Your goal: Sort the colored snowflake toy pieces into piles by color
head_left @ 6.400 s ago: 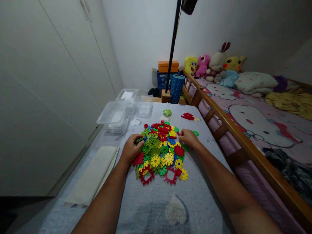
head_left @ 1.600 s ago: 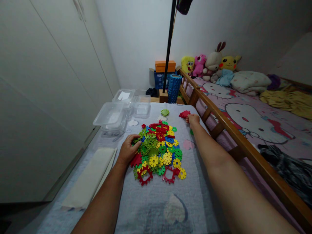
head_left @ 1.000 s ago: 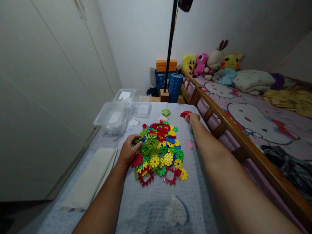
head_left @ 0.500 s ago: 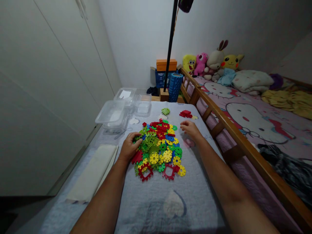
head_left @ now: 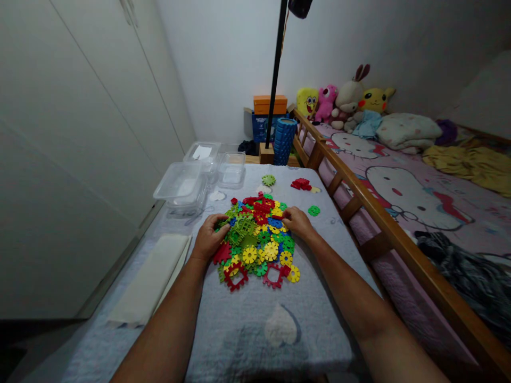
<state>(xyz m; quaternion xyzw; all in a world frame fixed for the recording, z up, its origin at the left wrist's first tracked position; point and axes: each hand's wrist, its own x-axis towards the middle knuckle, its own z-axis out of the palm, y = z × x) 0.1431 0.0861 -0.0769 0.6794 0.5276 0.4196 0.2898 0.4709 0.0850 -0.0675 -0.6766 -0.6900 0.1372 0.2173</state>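
A heaped pile of plastic interlocking toy pieces in green, yellow, red and blue covers the middle of the cloth. My left hand rests against the pile's left side, thumb and fingers apart beside light green square pieces. At the right edge of the heap, my right hand has its fingertips pinched together near a thin red piece; what they grip is hidden. Apart from the pile lie a green disc, a small stack of red pieces and a light green piece.
Clear plastic containers stand at the back left, with a folded pale cloth nearer me. A wooden bed rail runs along the right side. Behind the table rise a black pole and a blue foam roller.
My right hand has moved left and nearer to me, onto the pile's right edge. A green disc now shows on the cloth where that hand was. My left hand stays by the pile.
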